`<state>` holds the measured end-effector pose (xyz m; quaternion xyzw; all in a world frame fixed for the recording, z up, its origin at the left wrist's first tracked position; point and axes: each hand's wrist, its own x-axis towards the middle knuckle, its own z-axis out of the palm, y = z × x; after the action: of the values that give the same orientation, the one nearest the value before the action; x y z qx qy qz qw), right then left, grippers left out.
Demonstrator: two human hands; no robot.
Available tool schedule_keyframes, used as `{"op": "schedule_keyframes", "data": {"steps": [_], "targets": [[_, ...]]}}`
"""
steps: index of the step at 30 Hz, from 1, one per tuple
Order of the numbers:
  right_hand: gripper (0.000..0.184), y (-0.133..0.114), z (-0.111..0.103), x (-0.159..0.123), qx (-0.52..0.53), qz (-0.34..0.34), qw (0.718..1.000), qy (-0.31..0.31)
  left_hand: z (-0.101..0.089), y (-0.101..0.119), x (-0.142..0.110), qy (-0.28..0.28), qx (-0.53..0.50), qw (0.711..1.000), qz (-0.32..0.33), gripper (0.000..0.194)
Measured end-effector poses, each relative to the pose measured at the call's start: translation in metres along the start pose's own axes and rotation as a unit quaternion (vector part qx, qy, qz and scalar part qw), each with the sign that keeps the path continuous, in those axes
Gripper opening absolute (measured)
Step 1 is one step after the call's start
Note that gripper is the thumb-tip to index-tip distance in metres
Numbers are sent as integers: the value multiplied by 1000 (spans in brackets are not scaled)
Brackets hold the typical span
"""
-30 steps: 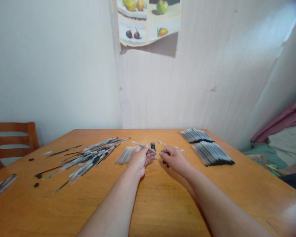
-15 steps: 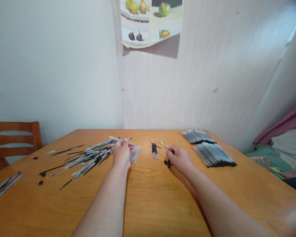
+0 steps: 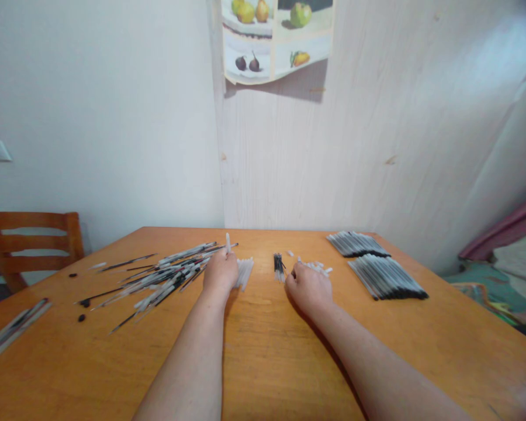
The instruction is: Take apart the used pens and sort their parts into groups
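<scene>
My left hand (image 3: pixel 220 272) is closed around a whitish, translucent pen barrel (image 3: pixel 228 242) that points up and away. Right beside it lies a row of similar pale pen barrels (image 3: pixel 244 272) on the table. My right hand (image 3: pixel 309 286) rests low over the wood, fingers curled and bent together, with the fingertips mostly hidden. Just left of those fingers is a small bundle of dark pen refills (image 3: pixel 279 266). Small white pieces (image 3: pixel 319 268) show behind the right hand.
A loose heap of pen parts (image 3: pixel 170 275) spreads over the left of the wooden table (image 3: pixel 267 362). Two neat rows of black-tipped pens (image 3: pixel 388 277) lie at the right. Small black caps (image 3: pixel 81 318) and a packet of pens (image 3: pixel 13 333) are further left.
The left hand has turned the pen barrel from nearly level to upright. My right hand has come lower and closer to the refills, now covering the black caps. The view has shifted slightly left.
</scene>
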<state>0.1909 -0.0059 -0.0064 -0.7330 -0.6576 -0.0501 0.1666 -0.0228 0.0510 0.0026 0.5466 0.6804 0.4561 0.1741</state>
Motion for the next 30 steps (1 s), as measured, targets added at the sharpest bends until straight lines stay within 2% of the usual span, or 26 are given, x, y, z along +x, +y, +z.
{"op": "schedule_keyframes", "data": {"steps": [5,9,13,16,25,30], "targets": [[34,-1,1,-1,21,-17,999,-21,0,-4,-2,-32,-3,999,-3,12],[36,0,1,-2,53,-31,998,-15,-3,-6,-4,-51,17,999,-11,4],[35,3,0,-1,72,-24,997,2,-6,-5,-4,-41,99,994,-14,15],[34,7,2,0,81,-24,996,17,-6,-5,-6,-49,147,988,-6,14],[38,15,10,1,76,-33,995,48,-1,-6,-12,-70,192,979,25,21],[37,15,8,1,80,-34,995,51,1,-8,-11,-46,155,986,29,22]]}}
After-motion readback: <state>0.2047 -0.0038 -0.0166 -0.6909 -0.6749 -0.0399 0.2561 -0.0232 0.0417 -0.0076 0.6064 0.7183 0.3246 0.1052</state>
